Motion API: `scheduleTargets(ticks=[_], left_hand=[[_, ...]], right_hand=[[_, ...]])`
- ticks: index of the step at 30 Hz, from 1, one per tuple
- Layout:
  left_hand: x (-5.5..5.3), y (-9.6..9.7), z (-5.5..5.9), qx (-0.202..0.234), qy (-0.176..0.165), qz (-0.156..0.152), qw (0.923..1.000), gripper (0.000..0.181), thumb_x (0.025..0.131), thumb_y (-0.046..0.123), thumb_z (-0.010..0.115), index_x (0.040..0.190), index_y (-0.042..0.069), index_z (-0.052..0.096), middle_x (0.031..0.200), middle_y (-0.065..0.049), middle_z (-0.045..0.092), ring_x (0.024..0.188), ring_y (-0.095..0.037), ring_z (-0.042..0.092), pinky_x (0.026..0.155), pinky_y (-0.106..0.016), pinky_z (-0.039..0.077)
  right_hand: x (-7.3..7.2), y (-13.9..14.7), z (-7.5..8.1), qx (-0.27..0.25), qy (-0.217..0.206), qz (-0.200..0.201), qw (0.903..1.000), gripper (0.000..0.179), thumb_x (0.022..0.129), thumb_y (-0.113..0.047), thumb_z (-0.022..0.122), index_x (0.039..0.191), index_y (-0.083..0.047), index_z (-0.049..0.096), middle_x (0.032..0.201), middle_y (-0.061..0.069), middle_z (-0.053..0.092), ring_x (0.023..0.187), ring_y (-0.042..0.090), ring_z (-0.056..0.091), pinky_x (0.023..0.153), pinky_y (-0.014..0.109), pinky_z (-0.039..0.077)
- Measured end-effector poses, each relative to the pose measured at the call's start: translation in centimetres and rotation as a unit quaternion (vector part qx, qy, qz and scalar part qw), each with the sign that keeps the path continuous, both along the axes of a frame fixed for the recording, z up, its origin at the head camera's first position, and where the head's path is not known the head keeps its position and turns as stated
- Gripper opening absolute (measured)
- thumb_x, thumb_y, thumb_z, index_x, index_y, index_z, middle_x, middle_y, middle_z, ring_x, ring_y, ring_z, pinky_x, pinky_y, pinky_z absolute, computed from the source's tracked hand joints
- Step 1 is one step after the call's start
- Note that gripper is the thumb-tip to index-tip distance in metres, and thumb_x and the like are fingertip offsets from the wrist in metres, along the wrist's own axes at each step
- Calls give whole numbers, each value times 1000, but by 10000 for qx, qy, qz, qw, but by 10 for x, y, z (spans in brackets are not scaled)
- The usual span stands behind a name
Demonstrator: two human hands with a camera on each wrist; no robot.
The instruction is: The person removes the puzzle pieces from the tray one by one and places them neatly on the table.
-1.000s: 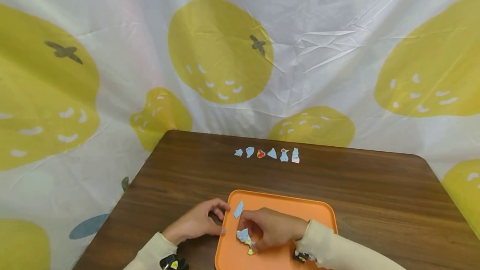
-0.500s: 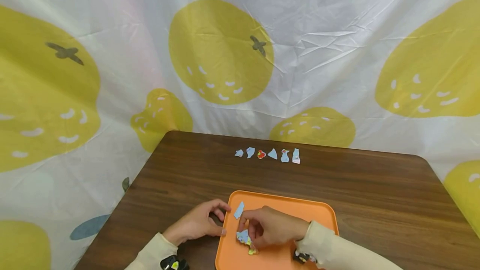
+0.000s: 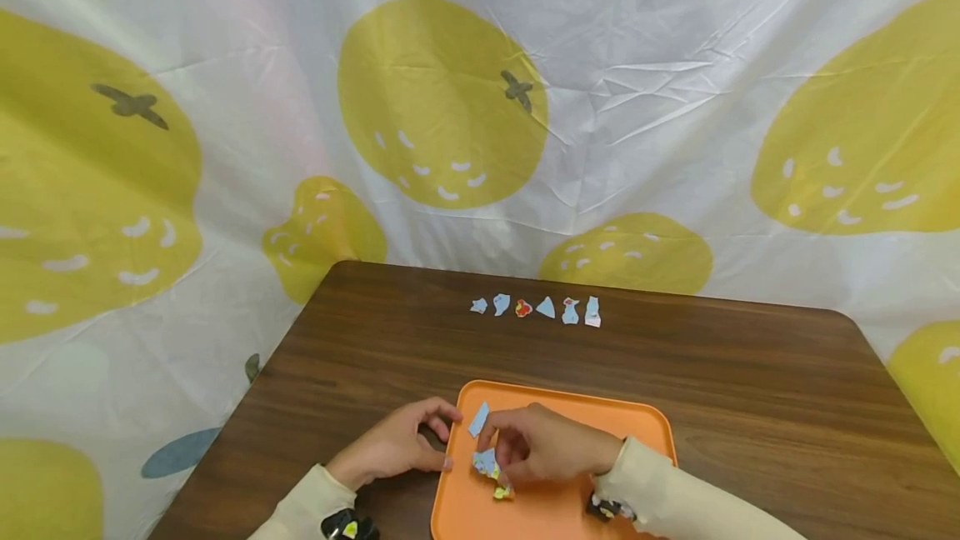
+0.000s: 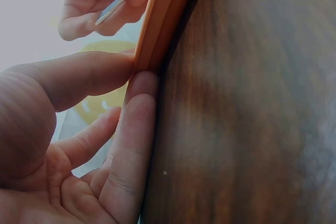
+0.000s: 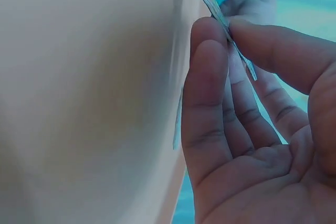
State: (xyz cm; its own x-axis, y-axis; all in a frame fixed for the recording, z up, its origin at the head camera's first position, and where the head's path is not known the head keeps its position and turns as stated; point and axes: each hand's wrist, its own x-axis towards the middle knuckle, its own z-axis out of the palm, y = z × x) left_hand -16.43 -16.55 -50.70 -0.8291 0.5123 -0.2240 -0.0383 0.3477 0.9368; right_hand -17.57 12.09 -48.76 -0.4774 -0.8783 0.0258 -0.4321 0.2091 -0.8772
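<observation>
In the head view my right hand [image 3: 551, 444] is over the orange tray [image 3: 600, 515], pinching a thin, irregular light-blue and yellow-green cut-out piece [image 3: 486, 462] between thumb and fingers. The right wrist view shows this piece [image 5: 213, 8] edge-on, gripped near its middle. A light-blue strip-shaped cut-out [image 3: 478, 420] lies flat on the tray by the left rim, just beyond the right fingers. My left hand [image 3: 393, 440] rests its thumb and fingertips on the tray's left rim, spread apart along it. Close up in the left wrist view, those fingers [image 4: 137, 129] lie against the rim's outer side.
Farther back on the dark wooden table [image 3: 750, 373], several small cut-outs form a row, among them a red one [image 3: 522, 307] and a pale triangle [image 3: 546, 307]. A white curtain [image 3: 645, 140] with yellow fruit prints hangs behind the table's far edge.
The pinched piece has turned a little and shifted slightly up the tray with my right hand. My left hand stays at the rim.
</observation>
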Motion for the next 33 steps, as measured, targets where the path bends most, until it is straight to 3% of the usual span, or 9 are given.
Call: scheduleTargets(ticks=[9,19,33], left_hand=[[0,0,-1,30,-3,-28,10000,59,81,4,88,135,7,63,106,-13,63,70,-18,68,67,-27,55],[0,0,-1,52,20,-66,10000,59,81,4,88,134,6,63,106,-13,63,70,-18,67,66,-27,54],[0,0,-1,-29,11,-58,10000,57,81,7,90,132,7,64,105,-12,63,69,-17,69,66,-27,56]], right_hand=[[-3,5,5,-246,143,-60,9996,34,93,0,76,121,-16,66,85,4,71,66,-4,61,61,19,55],[-5,13,11,-546,-216,-428,9974,33,95,-6,77,126,-9,66,88,14,72,69,12,72,67,29,62],[-13,19,16,-860,207,-1071,9903,35,90,-3,81,123,-10,70,87,9,74,61,0,55,57,18,48]])
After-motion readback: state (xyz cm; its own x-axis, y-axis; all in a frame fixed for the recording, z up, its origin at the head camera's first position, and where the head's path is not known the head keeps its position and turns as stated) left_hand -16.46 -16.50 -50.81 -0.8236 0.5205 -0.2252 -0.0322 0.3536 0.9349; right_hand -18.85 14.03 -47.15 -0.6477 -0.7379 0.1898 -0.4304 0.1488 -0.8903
